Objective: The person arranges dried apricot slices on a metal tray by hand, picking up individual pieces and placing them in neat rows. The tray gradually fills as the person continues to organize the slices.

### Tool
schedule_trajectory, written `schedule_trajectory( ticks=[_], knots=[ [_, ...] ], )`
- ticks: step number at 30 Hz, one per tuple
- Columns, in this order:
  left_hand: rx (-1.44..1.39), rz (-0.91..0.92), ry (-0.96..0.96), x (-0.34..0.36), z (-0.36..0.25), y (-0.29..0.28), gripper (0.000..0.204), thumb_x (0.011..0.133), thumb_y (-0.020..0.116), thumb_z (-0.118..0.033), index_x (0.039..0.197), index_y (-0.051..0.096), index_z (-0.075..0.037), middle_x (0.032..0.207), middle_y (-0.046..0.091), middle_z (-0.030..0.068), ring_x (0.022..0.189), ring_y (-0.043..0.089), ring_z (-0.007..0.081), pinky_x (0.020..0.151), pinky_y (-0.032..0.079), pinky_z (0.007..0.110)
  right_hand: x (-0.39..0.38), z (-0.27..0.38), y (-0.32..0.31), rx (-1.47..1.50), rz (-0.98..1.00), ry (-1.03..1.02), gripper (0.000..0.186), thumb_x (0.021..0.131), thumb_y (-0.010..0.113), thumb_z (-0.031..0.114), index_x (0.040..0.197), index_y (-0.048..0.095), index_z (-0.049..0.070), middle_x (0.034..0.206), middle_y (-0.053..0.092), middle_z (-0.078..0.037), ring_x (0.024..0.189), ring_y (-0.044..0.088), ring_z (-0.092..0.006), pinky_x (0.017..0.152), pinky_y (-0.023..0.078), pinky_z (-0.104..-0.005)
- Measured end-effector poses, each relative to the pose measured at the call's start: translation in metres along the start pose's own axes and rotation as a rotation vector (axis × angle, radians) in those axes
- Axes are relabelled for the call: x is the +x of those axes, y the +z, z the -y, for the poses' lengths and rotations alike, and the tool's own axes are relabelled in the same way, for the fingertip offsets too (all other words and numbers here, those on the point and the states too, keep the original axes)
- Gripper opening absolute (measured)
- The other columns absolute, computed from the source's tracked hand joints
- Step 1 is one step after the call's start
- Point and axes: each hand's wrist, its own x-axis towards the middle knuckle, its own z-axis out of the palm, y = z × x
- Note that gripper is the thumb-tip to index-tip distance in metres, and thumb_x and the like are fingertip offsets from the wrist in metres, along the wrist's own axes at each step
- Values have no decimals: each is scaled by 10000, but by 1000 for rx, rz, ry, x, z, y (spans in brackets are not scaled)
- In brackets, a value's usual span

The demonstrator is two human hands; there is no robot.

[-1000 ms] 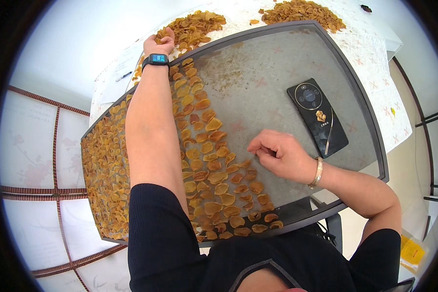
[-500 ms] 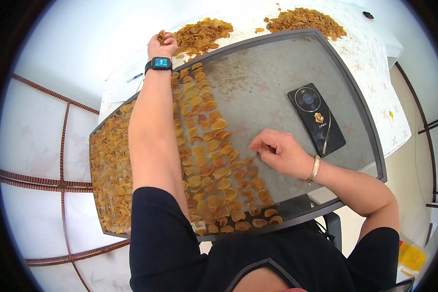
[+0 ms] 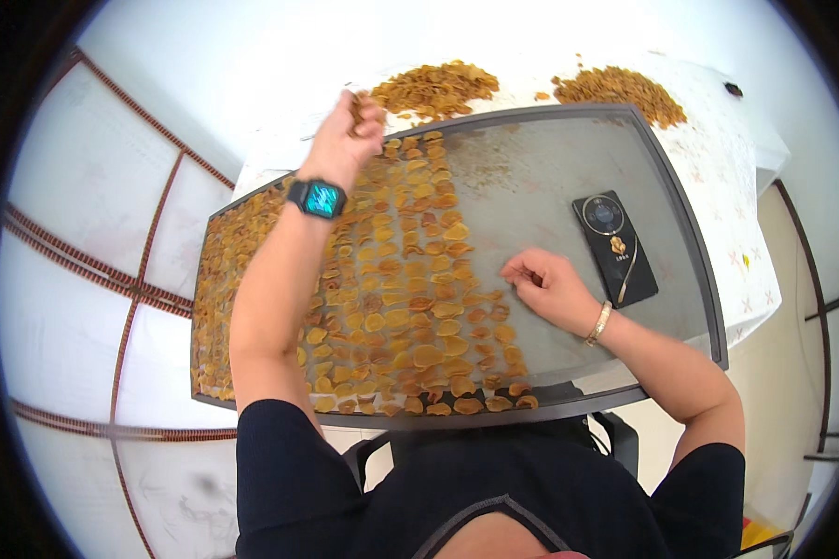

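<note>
Clasped in my left hand (image 3: 345, 135) is a small bunch of amber-brown dried slices, partly covered by my fingers. This hand is above the far edge of a dark-framed mesh tray (image 3: 550, 172), just left of a heap of the same slices (image 3: 436, 90). Rows of dried slices (image 3: 410, 270) lie flat over the left and middle of the tray. My right hand (image 3: 552, 289) hovers over the bare mesh beside the rightmost row. Its fingers are curled together, and whatever they may hold is hidden. A black phone (image 3: 615, 250) rests on the mesh to its right.
A second heap of slices (image 3: 620, 91) sits on the white tablecloth (image 3: 744, 238) beyond the tray. The tray's raised frame (image 3: 685, 200) runs around the mesh. Below its near edge shows a dark chair (image 3: 620, 443). White panels with reddish-brown strips (image 3: 144, 289) are on the left.
My left hand has come away from the far heap, back toward the tray, still holding slices. The right hand keeps nearly the same pose over the mesh. The whole view has shifted slightly.
</note>
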Motion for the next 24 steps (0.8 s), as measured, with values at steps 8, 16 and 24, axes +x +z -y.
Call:
schedule_trajectory(
  ticks=[8,16,24],
  knots=[
    [78,-7,-163,-160,41,-19,236,1032,512,-334,975,519,-105,785,493,2,541,440,65,321,288,180,0,0,-1,-8,20,64,128,924,571,0,1005,666,28,880,649,15,755,540,-31,675,456,-205],
    [-534,99,-432,-257,79,-71,260,1013,549,-368,928,593,-127,763,446,-15,545,394,77,319,246,183,-2,6,-8,109,51,132,148,934,590,24,1055,674,29,867,649,20,799,561,-35,727,474,-203],
    [-757,181,-551,-263,129,-94,300,1008,539,-419,931,599,-135,753,427,-11,541,381,84,311,233,184,-15,105,19,92,255,-169,210,864,711,30,1070,675,24,975,606,-40,722,558,-73,665,476,-226]
  ],
)
